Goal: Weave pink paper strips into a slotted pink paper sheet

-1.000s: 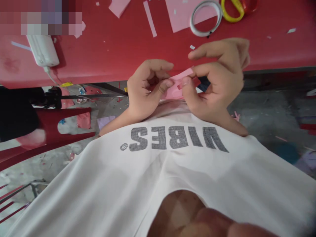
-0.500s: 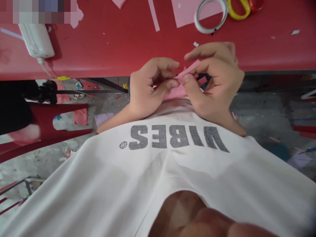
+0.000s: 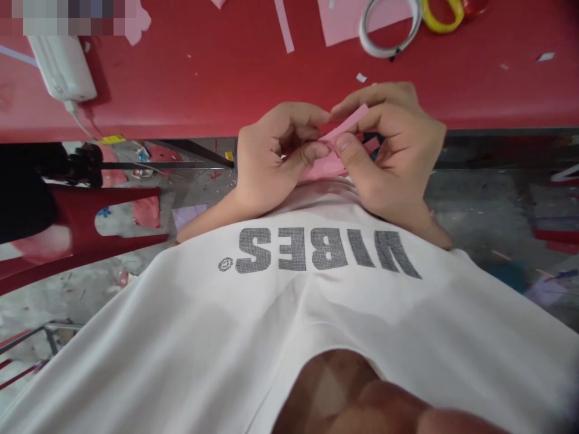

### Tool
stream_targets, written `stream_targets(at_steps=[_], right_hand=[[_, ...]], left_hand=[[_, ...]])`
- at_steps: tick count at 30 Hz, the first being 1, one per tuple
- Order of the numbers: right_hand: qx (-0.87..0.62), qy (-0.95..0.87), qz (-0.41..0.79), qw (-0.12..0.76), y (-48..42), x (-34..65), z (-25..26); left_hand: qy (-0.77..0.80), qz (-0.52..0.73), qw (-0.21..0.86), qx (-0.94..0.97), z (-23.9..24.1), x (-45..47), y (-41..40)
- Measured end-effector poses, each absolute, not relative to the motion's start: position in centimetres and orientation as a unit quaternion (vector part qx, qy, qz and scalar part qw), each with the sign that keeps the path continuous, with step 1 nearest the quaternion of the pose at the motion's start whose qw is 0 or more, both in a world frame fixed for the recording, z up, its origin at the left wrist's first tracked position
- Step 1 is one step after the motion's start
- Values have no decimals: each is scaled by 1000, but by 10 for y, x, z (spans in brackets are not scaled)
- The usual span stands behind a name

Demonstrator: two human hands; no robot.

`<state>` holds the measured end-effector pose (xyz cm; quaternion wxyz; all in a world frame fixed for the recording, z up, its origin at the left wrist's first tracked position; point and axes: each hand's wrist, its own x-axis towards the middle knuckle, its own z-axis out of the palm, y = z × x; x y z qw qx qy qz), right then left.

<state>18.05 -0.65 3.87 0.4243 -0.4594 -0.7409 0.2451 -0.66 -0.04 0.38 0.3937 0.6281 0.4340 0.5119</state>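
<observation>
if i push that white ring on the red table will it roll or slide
The white ring lies flat, partly over a pink sheet, so a push would probably slide it rather than roll it. Its narrow band and open middle suggest it is light. Shoved toward the yellow loop beside it, it may bump that.

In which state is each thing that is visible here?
Pink paper: held, partly hidden.
Left hand: pinching the paper.
Right hand: pinching the paper.
Pink sheet: flat, cut off by the frame.
White ring: lying flat, partly over the sheet.
Yellow handle: cut off by the frame.
White device: cable attached; whether powered, cannot tell.
</observation>
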Motion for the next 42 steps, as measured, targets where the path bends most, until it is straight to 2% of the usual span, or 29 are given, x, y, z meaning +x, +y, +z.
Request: stream_targets(at_steps=[8, 18, 22, 27, 31, 36, 42], right_hand=[[-422, -723, 320, 444, -3, 181, 35], [-468, -738, 257, 413, -7, 180, 45], [-456, -744, 246, 422, -5, 180, 43], [-450, -744, 251, 426, -4, 180, 40], [-447, -747, 243, 428, -3, 180, 38], [-443, -749, 226, 438, -1, 179, 35], [-476, -756, 220, 392, -5, 178, 41]], left_hand=[[431, 511, 433, 605, 12, -8, -1], [401, 539, 415, 614, 16, -7, -2], [424, 535, 447, 578, 19, -4, -3], [381, 562, 435, 592, 19, -1, -5], [427, 551, 431, 573, 14, -3, -5], [404, 559, 383, 615, 6, -6, 0], [354, 585, 302, 664, 7, -3, 2]])
